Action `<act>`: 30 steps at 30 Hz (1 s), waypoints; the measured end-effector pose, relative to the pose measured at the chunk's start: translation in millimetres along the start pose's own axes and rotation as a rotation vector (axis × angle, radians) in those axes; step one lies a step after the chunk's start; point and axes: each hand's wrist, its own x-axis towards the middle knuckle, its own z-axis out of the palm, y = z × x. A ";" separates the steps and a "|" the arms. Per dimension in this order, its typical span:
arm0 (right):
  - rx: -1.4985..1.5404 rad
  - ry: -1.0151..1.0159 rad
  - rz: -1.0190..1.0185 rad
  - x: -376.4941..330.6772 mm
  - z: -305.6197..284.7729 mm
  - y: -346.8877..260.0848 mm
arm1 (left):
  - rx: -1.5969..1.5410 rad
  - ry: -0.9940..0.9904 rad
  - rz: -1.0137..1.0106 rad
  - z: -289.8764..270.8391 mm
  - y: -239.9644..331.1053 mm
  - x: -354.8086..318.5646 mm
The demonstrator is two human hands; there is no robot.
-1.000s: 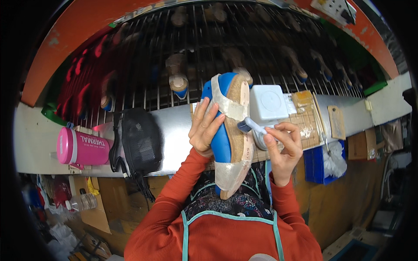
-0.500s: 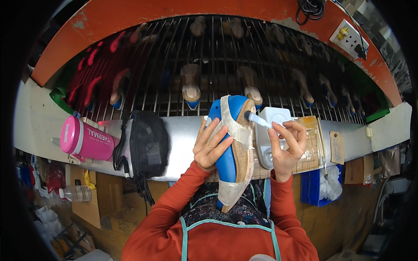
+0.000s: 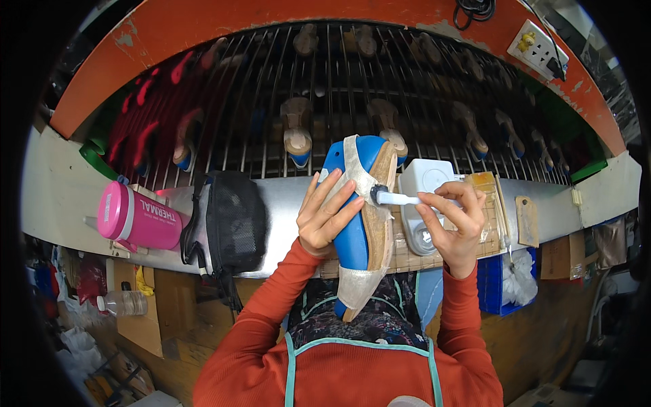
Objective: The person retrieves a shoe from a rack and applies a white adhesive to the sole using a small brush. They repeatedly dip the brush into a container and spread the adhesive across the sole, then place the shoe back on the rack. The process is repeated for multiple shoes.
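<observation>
My left hand (image 3: 328, 213) holds a sandal (image 3: 357, 285) with pale, glittery straps and a cork-coloured wedge sole, fitted on a blue shoe last (image 3: 350, 252). The sandal stands tilted over my lap and the bench edge, its sole side facing right. Between the thumb and fingers of my right hand (image 3: 456, 227) is a brush (image 3: 400, 199) with a white handle. Its dark bristles touch the sandal where the side strap meets the sole. A white plastic container (image 3: 429, 174) sits right behind the brush, partly covered by my right hand.
Beyond the metal bench (image 3: 281, 210) runs a rod rack (image 3: 261, 95) bearing several shoes on lasts, framed in orange. A pink bottle (image 3: 146, 216) and black mesh bag (image 3: 235, 220) stand left. A blue bin (image 3: 489, 288) hangs at lower right; a power strip (image 3: 539, 49) sits upper right.
The brush has moved down and left along the sandal, from the sole's upper edge to the strap. Sandal and left hand have shifted slightly up and left; my right hand has moved slightly right.
</observation>
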 end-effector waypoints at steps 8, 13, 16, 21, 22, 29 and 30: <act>-0.060 -0.048 -0.156 18.7 -17.1 -3.4 | -0.022 0.036 0.039 -0.4 -5.4 14.6; 0.168 -0.026 -0.020 26.6 -17.3 8.3 | -0.076 0.077 0.025 2.2 -4.3 20.4; 0.223 0.067 0.088 16.4 0.5 10.9 | -0.107 0.130 -0.021 4.0 -3.1 20.8; 0.577 -0.071 0.276 -22.7 10.9 -3.5 | -0.030 0.170 -0.037 -0.2 -8.9 15.3; 0.649 -0.082 0.315 -27.6 10.0 -6.2 | -0.004 0.162 -0.019 -2.1 -10.7 13.6; 0.406 -0.026 0.316 -29.8 13.9 -21.6 | 0.063 0.096 0.023 -9.6 -11.7 4.0; 0.354 -0.011 0.310 -28.1 15.2 -23.1 | 0.069 0.087 0.027 -10.2 -11.1 3.5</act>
